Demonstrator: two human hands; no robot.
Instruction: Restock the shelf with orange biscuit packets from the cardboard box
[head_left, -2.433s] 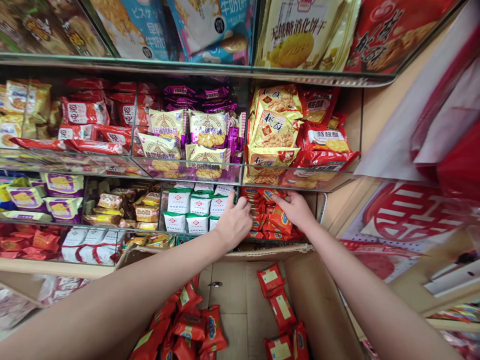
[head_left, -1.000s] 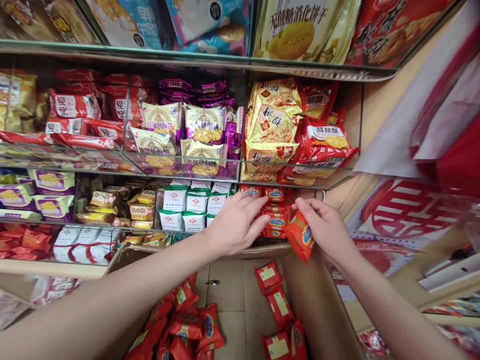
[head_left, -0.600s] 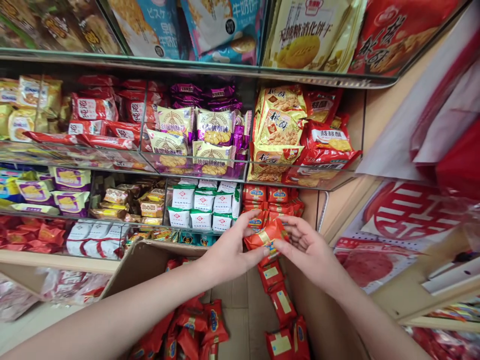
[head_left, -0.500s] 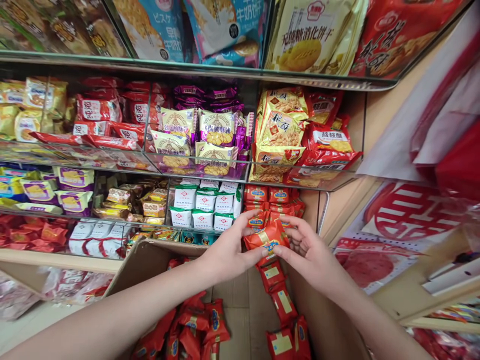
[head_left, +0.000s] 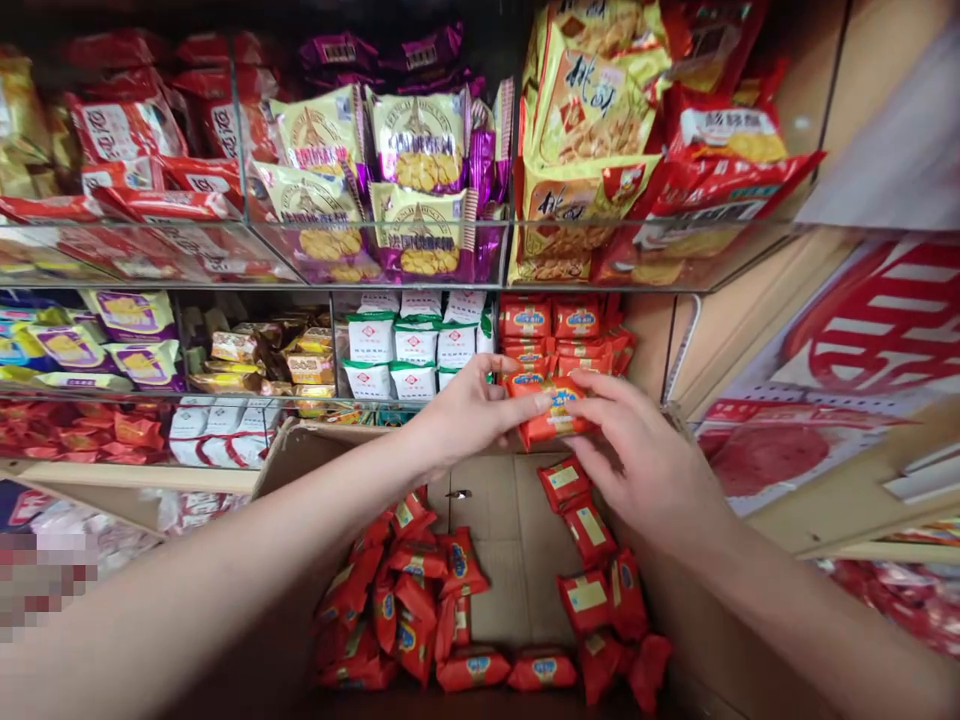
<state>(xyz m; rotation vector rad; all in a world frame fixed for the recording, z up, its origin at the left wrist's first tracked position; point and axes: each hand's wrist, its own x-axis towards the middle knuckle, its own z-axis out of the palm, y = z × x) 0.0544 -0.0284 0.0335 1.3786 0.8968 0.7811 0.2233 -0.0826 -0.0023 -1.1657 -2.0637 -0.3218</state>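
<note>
A small red wrapped snack packet point(head_left: 534, 432) with a blue and yellow label is between my two hands, at the front of the lower shelf compartment. My left hand point(head_left: 469, 415) grips its left side, thumb pressed on the front. Around its right side, my right hand point(head_left: 649, 450) has its fingers closed against the edge. Right behind, matching red packets point(head_left: 525, 317) are stacked in rows in that compartment. Below the hands stands an open cardboard box point(head_left: 487, 505), with loose red packets point(head_left: 416, 600) heaped at its left and several more point(head_left: 589, 600) along its right.
White and green packets point(head_left: 371, 338) fill the compartment to the left. Above, a clear shelf front point(head_left: 420, 270) borders cream and purple biscuit packs point(head_left: 420, 140) and yellow packs point(head_left: 592, 110). Red and white decorations point(head_left: 862, 330) hang at the right.
My view has tipped down and come closer, showing more of the box. The held packet has come nearer the stacked rows, and my right hand has shifted its fingers on it.
</note>
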